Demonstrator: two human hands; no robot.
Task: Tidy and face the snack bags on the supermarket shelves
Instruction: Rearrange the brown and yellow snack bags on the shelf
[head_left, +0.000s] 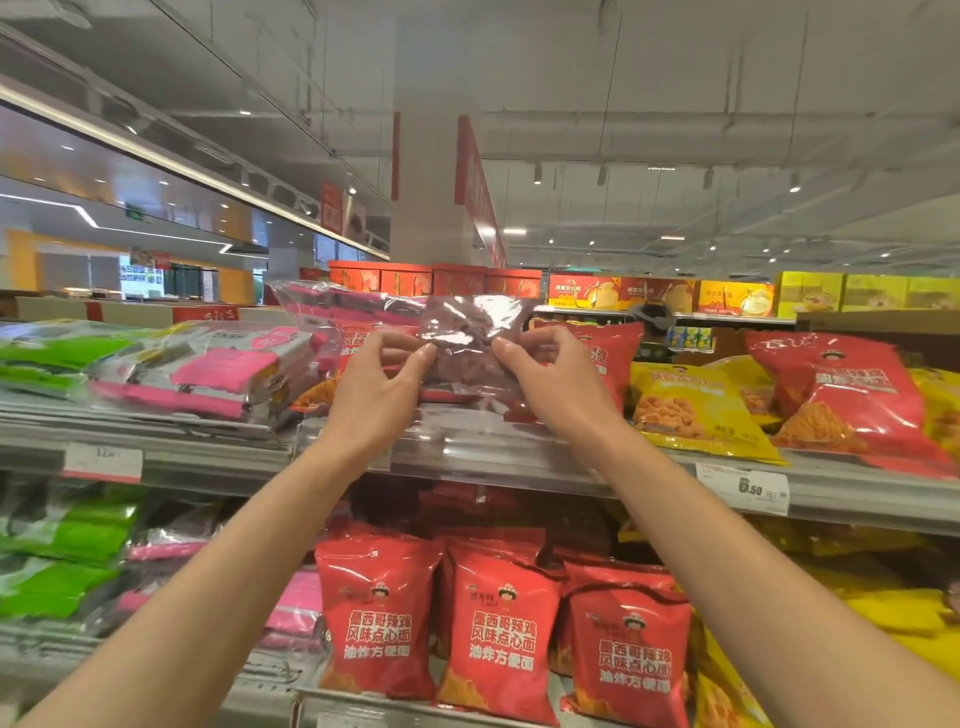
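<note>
**Clear bag held up at the top shelf**

Two bare arms are stretched up from the bottom of the view, closest to the camera. At their ends, a clear bag (470, 338) with dark red-brown snacks inside is held by both hands. The left hand (371, 387) is pinched on the bag's left edge, and the right hand (553, 379) is pinched on its right edge. The fingers (423, 356) of each hand are closed narrow on the plastic, so the bag is gripped, not just touched.

The bag is held upright, just above the front lip of the top shelf (519, 460). Red bags (597, 353) are seen right behind it. More clear bags with pink labels (218, 371) are laid flat in a pile to the left. Yellow bags (696, 410) and another red bag (836, 389) are leaned back to the right. On the shelf below, three red bags (498, 629) are stood in a neat row, faces out.

The step in hand seems to be the sorting of this one bag, which looks out of place in front of the red ones. It is likely meant for the pink-label pile at the left, though that cannot be told for sure. Next, the bag would need to be carried over, set down with its front out, and only then let go. Care would be needed so the slippery pile is not knocked off the edge.
</note>
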